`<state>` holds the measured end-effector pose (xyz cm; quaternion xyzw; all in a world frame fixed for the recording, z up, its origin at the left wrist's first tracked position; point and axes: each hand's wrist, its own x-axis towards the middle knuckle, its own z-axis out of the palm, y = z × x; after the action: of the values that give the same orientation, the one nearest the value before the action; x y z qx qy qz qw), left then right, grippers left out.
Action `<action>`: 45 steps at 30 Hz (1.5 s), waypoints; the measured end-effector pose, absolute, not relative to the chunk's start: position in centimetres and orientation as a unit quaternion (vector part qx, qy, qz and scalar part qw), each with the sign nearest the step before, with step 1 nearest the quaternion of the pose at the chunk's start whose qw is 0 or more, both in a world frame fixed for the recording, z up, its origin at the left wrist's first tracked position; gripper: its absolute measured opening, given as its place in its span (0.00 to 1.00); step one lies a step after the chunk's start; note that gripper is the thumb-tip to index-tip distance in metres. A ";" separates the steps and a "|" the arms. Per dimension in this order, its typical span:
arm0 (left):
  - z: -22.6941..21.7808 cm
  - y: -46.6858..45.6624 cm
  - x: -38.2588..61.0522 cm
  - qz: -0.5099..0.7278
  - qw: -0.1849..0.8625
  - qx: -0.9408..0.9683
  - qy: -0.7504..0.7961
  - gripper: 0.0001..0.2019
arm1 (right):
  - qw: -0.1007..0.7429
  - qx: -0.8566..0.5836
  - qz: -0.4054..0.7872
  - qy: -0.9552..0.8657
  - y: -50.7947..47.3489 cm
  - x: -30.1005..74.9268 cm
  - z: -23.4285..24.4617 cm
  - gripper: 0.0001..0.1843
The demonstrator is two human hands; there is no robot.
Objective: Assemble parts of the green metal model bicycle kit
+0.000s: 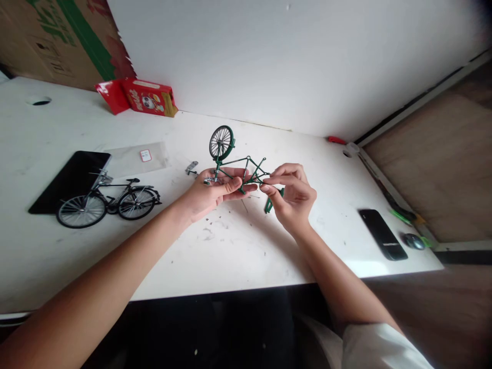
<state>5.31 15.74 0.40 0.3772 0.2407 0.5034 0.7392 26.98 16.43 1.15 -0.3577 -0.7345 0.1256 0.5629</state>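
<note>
A small green model bicycle (234, 164) with one spoked wheel (221, 141) raised is held above the white table (230, 246). My left hand (215, 192) lies palm up under its frame, fingers curled round the lower part. My right hand (290, 192) pinches the rear end of the green frame with thumb and forefinger; a loose green piece (269, 205) hangs below those fingers.
A finished black model bicycle (109, 202) stands at the left, partly on a dark tablet (69, 179). A clear plastic bag (138, 159), a red box (148, 97), a black phone (382, 233), a mouse (413, 240) and small scattered parts lie about.
</note>
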 end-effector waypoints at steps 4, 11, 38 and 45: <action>0.5 15.7 5.3 0.499 0.745 0.369 0.242 0.16 | 0.571 -0.342 0.132 -0.734 16.4 26.9 1.3 0.04; 0.6 15.7 5.2 0.502 0.747 0.367 0.236 0.15 | 0.567 -0.353 0.108 -0.737 16.4 26.9 1.3 0.03; 0.4 15.6 5.1 0.467 0.705 0.433 0.311 0.20 | 0.547 -0.370 0.063 -0.749 16.6 27.3 1.4 0.02; 0.0 15.7 5.1 0.468 0.702 0.433 0.316 0.20 | 0.555 -0.353 0.083 -0.749 16.7 27.0 1.4 0.01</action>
<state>5.10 15.74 0.03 0.4333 0.3158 0.4681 0.7024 27.05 16.65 1.37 -0.3529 -0.7487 0.0827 0.5550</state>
